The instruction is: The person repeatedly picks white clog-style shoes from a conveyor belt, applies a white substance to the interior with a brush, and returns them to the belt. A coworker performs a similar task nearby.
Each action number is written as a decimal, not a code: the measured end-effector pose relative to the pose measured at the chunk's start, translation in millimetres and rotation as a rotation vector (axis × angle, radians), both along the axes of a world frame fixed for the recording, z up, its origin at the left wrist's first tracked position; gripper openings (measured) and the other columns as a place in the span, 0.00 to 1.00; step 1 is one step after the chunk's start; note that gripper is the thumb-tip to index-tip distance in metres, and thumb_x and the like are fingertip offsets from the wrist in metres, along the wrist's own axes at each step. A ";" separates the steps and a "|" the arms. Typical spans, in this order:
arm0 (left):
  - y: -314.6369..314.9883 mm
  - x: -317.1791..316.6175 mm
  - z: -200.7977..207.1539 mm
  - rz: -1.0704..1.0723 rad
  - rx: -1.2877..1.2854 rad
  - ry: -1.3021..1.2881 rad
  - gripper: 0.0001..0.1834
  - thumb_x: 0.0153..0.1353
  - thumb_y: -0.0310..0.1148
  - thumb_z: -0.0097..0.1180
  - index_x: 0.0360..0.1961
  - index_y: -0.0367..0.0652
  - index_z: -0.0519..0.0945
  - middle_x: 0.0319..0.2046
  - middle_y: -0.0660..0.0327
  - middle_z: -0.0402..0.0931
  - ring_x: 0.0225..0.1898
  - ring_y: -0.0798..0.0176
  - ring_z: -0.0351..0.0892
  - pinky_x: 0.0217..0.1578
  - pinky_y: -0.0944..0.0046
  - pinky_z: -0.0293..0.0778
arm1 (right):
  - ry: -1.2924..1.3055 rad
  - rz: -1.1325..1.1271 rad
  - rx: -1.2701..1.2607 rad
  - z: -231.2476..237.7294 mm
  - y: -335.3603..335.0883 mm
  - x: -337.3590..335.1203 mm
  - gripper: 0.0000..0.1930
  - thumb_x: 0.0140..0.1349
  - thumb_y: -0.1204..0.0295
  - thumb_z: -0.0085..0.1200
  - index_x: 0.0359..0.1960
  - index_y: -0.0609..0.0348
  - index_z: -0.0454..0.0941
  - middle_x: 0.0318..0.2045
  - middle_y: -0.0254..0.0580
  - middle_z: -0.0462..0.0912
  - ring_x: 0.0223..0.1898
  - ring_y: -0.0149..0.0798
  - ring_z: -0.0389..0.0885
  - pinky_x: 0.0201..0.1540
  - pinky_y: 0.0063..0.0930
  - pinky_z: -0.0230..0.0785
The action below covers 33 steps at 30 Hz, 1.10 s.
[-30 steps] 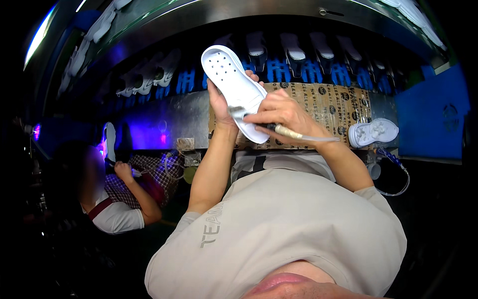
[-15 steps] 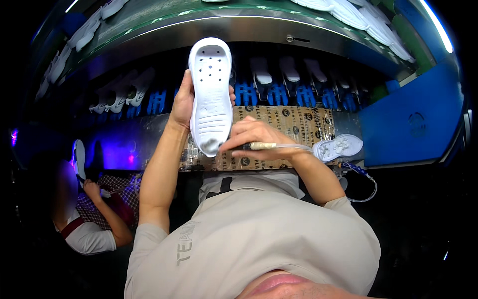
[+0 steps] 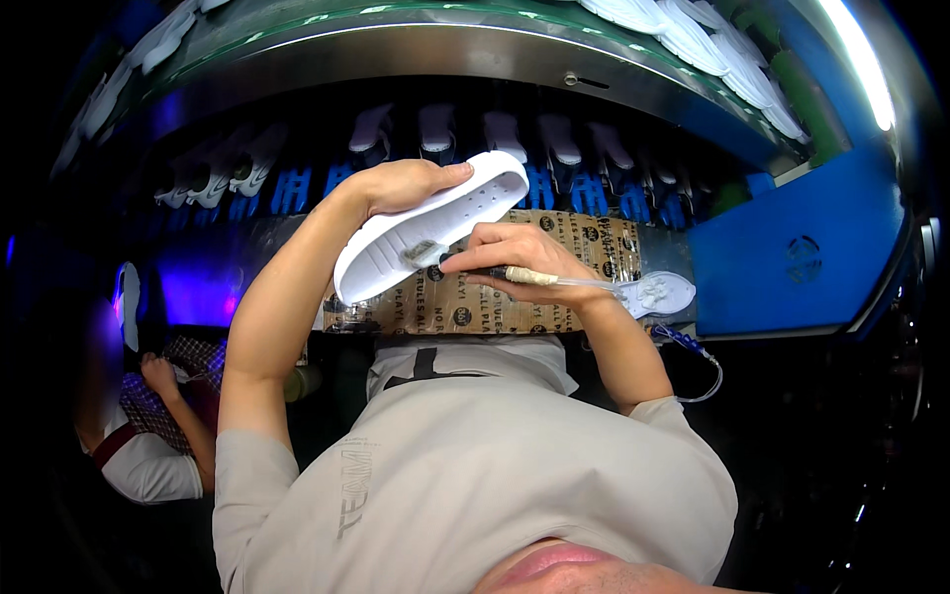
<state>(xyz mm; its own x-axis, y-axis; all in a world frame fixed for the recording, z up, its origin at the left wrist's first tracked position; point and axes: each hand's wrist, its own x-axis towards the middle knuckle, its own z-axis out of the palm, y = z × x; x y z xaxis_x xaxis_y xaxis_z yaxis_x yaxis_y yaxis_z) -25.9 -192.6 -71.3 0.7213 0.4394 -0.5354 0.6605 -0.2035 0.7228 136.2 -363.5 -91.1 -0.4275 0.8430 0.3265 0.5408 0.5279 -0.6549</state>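
Note:
A white shoe sole (image 3: 453, 220) with a raised rim and small holes toward its far end is tilted in front of me. My left hand (image 3: 408, 185) is closed on its upper rim. In my right hand (image 3: 520, 252) is a dark-handled brush (image 3: 426, 254), its bristles against the inner side of the sole near the heel. A clear tube (image 3: 589, 284) runs from the wrapped rear of the handle past my right wrist. Just beyond that wrist lies a white piece shaped like a small sole (image 3: 658, 294), with whitish lumps on it.
Printed brown covering (image 3: 465, 315) lines the bench under my hands. Beyond it, blue clips (image 3: 589, 193) and shoe parts hang in a row below a metal-edged shelf with white soles (image 3: 717, 59). A blue panel (image 3: 792, 257) stands right. At left sits another person (image 3: 158, 455).
My left hand has moved from beneath the sole to its upper rim. The sole has turned from upright to slanting and tipped on its side; the brush has moved slightly up along it.

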 end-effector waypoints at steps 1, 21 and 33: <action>2.1 2.1 1.2 -0.018 -0.002 0.018 0.39 0.73 0.65 0.41 0.62 0.40 0.81 0.57 0.45 0.81 0.57 0.51 0.81 0.59 0.58 0.71 | -0.042 0.050 0.000 0.4 -3.2 3.1 0.18 0.56 0.76 0.70 0.50 0.48 0.88 0.30 0.33 0.83 0.32 0.37 0.81 0.36 0.33 0.76; 17.1 -50.2 7.7 -0.033 0.018 -0.035 0.41 0.71 0.68 0.40 0.58 0.39 0.83 0.48 0.43 0.84 0.47 0.54 0.86 0.47 0.63 0.77 | -0.241 -0.152 0.074 22.8 9.6 43.0 0.15 0.57 0.70 0.69 0.48 0.44 0.89 0.30 0.31 0.81 0.31 0.36 0.75 0.38 0.34 0.69; 223.8 -17.6 173.5 0.303 -0.229 -1.040 0.31 0.76 0.50 0.38 0.62 0.34 0.75 0.46 0.42 0.83 0.46 0.44 0.86 0.43 0.50 0.86 | 0.352 -0.170 -0.056 7.7 -9.4 53.5 0.13 0.56 0.69 0.69 0.43 0.59 0.90 0.28 0.39 0.86 0.29 0.34 0.79 0.33 0.29 0.69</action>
<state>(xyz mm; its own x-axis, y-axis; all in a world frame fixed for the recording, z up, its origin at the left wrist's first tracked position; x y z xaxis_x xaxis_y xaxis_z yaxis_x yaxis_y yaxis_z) -43.5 31.2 102.2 0.7455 0.6422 0.1784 -0.2913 0.0731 0.9538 189.7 -373.0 -83.4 -0.1499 0.9127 0.3801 0.3545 0.4085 -0.8411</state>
